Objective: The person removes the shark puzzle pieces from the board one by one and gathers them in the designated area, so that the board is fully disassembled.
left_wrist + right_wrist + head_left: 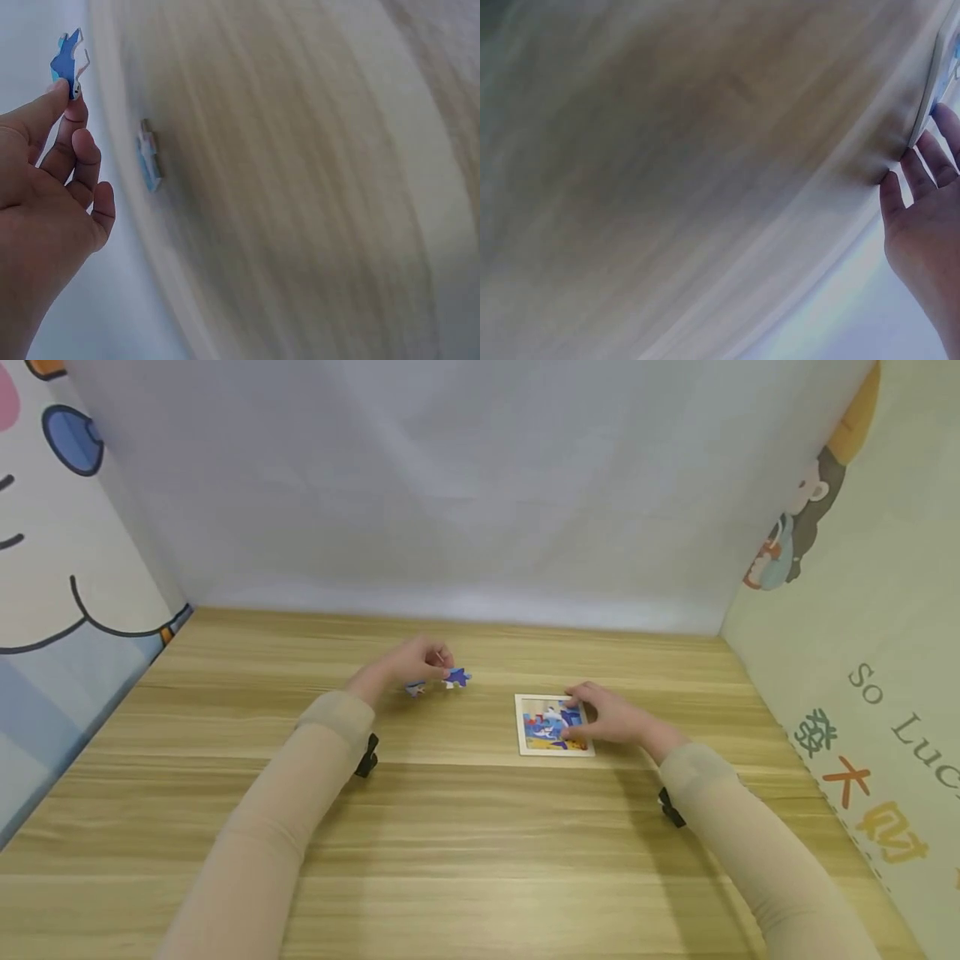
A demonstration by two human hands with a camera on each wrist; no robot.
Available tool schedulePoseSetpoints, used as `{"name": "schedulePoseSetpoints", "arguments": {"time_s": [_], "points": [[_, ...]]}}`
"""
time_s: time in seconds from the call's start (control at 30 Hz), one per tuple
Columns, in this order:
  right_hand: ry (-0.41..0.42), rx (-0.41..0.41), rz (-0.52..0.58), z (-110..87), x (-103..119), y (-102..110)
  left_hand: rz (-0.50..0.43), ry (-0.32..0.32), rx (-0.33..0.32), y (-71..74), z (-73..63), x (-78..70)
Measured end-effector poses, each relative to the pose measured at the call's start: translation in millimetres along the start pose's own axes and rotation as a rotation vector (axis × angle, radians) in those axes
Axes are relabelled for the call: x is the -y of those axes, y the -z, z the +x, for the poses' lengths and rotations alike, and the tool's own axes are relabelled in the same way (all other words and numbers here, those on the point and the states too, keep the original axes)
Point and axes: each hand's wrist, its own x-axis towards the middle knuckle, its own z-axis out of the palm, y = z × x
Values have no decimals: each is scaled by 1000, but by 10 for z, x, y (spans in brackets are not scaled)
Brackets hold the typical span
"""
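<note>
In the head view my left hand (416, 660) is above the table, left of the puzzle board. It pinches a blue and white jigsaw piece (457, 677) between thumb and fingertips; the left wrist view shows the same piece (69, 64) raised off the surface. A second jigsaw piece (416, 689) lies on the table beneath that hand. My right hand (611, 714) rests on the right side of a white-framed puzzle board (555, 752), with thumb and fingers spread over it. The board bears a blue sea picture, partly covered by the fingers. In the right wrist view, fingertips touch its edge (922, 120).
The wood-grain table (465, 843) spreads around both hands. A pale cloth wall (465, 493) stands at its back, with printed panels on the left (90, 543) and right (862, 635). Dark wrist straps (367, 757) show below the sleeves.
</note>
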Motion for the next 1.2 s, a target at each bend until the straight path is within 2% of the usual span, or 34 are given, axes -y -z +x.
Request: {"name": "schedulePoseSetpoints", "arguments": {"time_s": [0.2, 0.73, 0.93, 1.1, 1.2], "points": [[37, 23, 6, 4, -81, 24, 82, 61, -10, -44, 2, 78], [129, 55, 22, -27, -186, 49, 206, 86, -17, -94, 46, 105], [127, 50, 29, -28, -199, 41, 250, 61, -33, -105, 72, -21], [123, 43, 14, -30, -194, 38, 302, 7, -29, -153, 122, -213], [114, 37, -3, -36, -185, 36, 296, -13, -21, -209, 149, -350]]}}
